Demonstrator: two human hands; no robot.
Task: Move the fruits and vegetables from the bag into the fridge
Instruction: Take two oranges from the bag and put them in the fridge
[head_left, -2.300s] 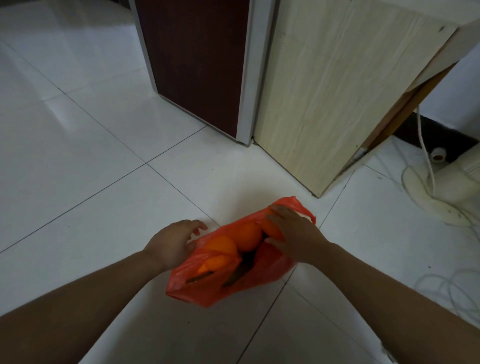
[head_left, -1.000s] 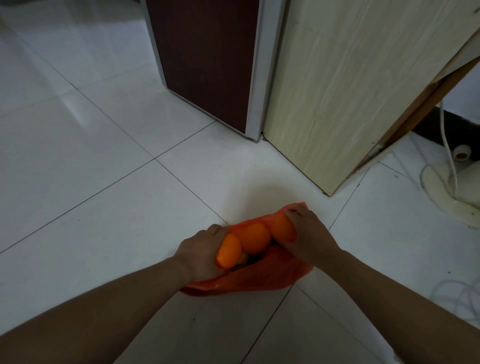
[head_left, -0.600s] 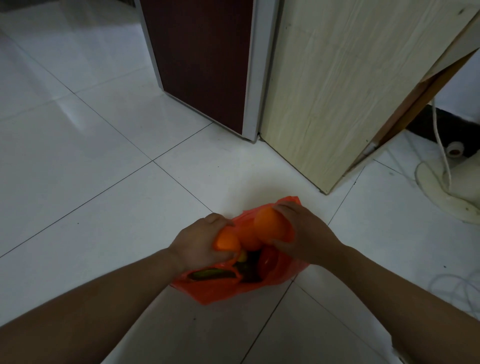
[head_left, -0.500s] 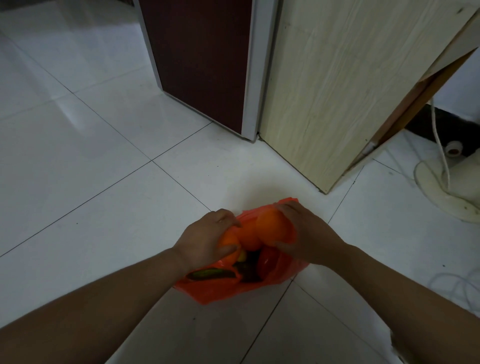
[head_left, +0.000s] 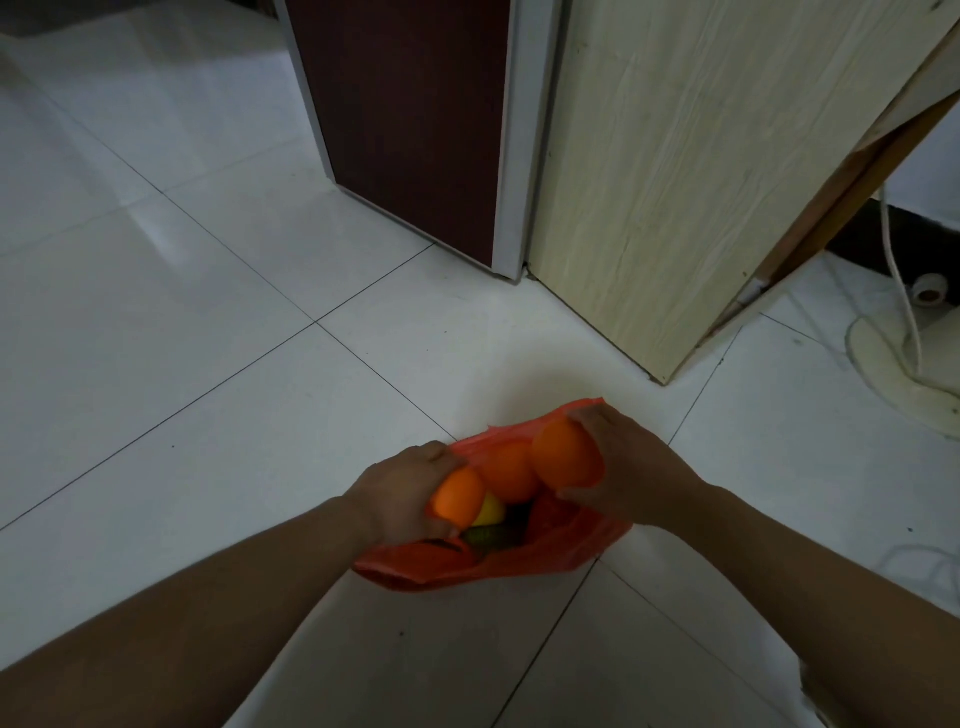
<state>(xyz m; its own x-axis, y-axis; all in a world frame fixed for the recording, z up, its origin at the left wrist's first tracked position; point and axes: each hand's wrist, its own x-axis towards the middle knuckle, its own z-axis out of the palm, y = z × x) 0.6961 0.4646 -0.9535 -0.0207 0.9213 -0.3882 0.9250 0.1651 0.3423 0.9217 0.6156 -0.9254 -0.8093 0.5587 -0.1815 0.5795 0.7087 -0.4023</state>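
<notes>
Head view: unmarked orange bag (head_left: 519, 564).

An orange-red bag (head_left: 524, 564) holds three orange fruits (head_left: 511, 473), one yellow piece (head_left: 490, 512) and a dark green one (head_left: 488, 535). Behind the bag: white tiled floor (head_left: 208, 364), maroon fridge door (head_left: 410, 114), pale woodgrain cabinet (head_left: 685, 156).

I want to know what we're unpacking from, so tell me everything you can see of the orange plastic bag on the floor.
The orange plastic bag is thin, crinkled film, slumped on the white tiled floor with its mouth open toward the camera. Three oranges sit at its top: the left hand grips the left orange, the right hand grips the right orange, and the middle orange lies between. Deeper inside show a yellow item and a dark green vegetable.
</notes>
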